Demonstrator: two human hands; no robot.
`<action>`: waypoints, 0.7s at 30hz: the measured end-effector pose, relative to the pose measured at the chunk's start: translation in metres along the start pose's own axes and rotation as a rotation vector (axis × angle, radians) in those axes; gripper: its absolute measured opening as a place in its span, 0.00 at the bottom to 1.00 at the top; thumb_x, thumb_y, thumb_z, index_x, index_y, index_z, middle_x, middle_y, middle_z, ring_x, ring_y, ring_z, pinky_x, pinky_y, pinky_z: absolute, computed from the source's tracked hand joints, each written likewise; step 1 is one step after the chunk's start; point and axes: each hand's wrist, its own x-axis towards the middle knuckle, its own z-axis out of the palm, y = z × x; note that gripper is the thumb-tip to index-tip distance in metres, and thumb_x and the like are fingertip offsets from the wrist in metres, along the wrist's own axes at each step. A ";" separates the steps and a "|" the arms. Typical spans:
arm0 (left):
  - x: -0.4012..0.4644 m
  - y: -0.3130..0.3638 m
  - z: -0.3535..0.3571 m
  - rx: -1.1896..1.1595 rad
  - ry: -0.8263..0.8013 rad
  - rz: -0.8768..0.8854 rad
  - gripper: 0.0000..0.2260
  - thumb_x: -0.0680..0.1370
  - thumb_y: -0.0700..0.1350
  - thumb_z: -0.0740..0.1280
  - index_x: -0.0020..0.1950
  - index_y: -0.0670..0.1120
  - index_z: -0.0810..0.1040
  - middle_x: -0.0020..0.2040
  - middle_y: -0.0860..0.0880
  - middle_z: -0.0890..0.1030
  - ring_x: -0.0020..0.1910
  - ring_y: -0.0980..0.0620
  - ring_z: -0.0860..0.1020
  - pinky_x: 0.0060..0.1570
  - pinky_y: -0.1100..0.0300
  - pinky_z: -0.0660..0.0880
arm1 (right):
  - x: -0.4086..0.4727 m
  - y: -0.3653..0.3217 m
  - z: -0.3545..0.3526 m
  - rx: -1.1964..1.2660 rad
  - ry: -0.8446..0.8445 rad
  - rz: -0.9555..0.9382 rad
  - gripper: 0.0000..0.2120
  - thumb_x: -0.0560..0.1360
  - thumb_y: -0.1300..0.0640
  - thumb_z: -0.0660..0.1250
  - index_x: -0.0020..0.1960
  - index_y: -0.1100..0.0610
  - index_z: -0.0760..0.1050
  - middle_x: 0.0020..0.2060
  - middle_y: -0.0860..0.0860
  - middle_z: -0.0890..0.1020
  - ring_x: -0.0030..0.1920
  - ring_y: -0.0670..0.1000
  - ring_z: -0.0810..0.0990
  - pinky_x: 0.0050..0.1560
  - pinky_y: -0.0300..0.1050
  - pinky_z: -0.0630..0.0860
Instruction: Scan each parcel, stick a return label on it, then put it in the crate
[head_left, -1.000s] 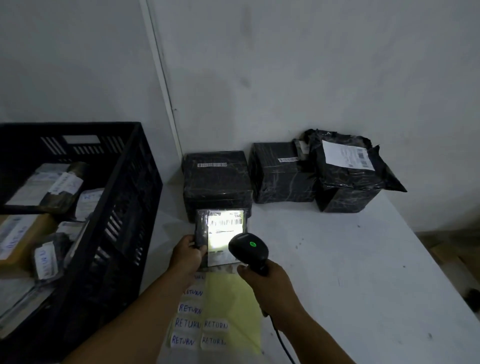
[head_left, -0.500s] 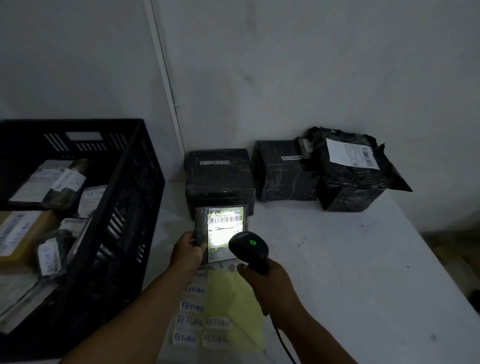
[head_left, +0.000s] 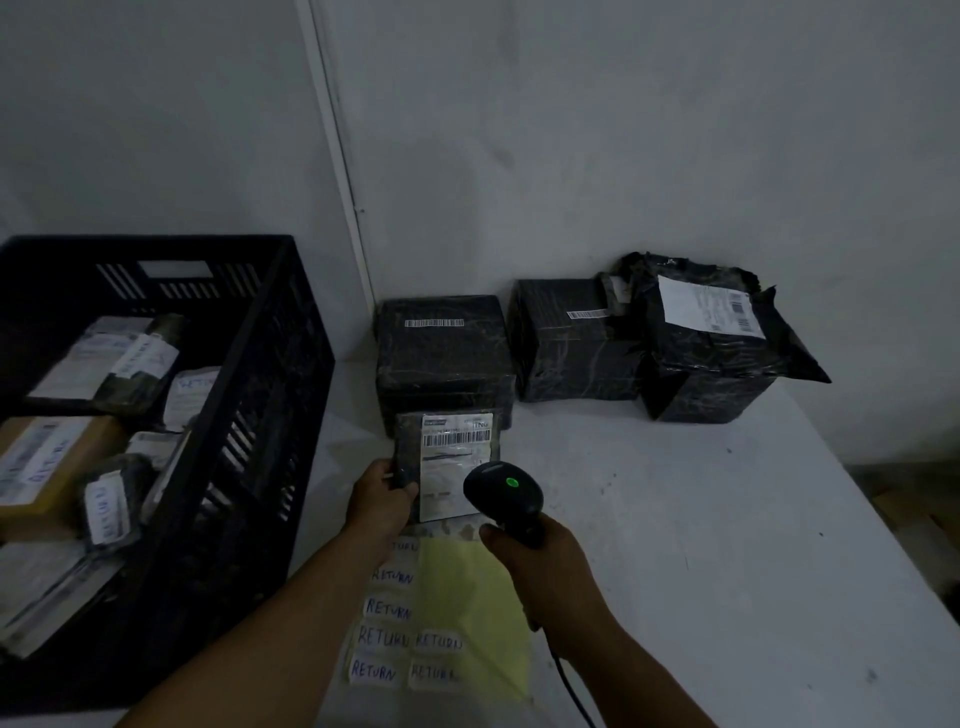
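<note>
**Scan step: small parcel held under the scanner**

Left hand (head_left: 382, 501): fingers curled round the left edge of a small flat parcel (head_left: 447, 465), thumb on its front face. The parcel is held up tilted toward the camera, its white shipping label (head_left: 453, 457) with barcode facing up. It sits in front of the nearest black-wrapped box (head_left: 444, 358); contact between the two cannot be judged.

Right hand (head_left: 540, 558): fingers clenched round the grip of a black handheld scanner (head_left: 503, 496). Scanner head points at the parcel label, just right of and below it. Green indicator lit on top of the head. A dark cable (head_left: 571, 691) runs from the grip toward the lower edge of view.

Bench (head_left: 701, 545): white surface. Under both forearms lies a sheet of labels (head_left: 405, 623) handwritten "RETURN", with a pale yellow backing area (head_left: 470, 597) exposed on its right side.

Waiting parcels along the wall: the nearest box, a second black-wrapped box (head_left: 569, 343) to its right, and a crumpled black poly-bag parcel (head_left: 711, 348) farther right, touching the second box. The two boxes carry narrow barcode strips; the bag carries a larger white label.

Crate (head_left: 260, 415): black slotted plastic, at the left of the bench. It holds several parcels, a few showing "RETURN" labels, including a brown carton (head_left: 47, 467) and dark wrapped packets (head_left: 111, 499). Lighting is dim; fine print on the labels is unreadable.
</note>
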 end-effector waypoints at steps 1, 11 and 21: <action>0.000 0.000 0.000 0.008 0.008 0.002 0.12 0.78 0.38 0.69 0.56 0.52 0.76 0.51 0.52 0.79 0.45 0.56 0.77 0.38 0.62 0.73 | -0.001 0.000 0.000 0.005 0.006 -0.008 0.09 0.75 0.50 0.72 0.46 0.56 0.78 0.21 0.46 0.72 0.22 0.44 0.70 0.26 0.38 0.68; -0.001 -0.005 -0.004 0.142 0.077 0.056 0.11 0.74 0.39 0.73 0.55 0.49 0.82 0.49 0.50 0.83 0.46 0.49 0.80 0.47 0.56 0.79 | -0.009 -0.001 -0.005 0.027 0.011 -0.019 0.08 0.76 0.50 0.71 0.47 0.54 0.79 0.21 0.45 0.72 0.23 0.44 0.69 0.29 0.40 0.70; -0.006 -0.007 -0.009 0.164 0.066 0.051 0.13 0.73 0.41 0.75 0.57 0.49 0.83 0.49 0.49 0.85 0.44 0.50 0.81 0.43 0.59 0.77 | -0.010 0.000 -0.003 0.016 -0.002 -0.014 0.11 0.76 0.49 0.70 0.46 0.58 0.78 0.22 0.46 0.71 0.23 0.44 0.69 0.29 0.41 0.69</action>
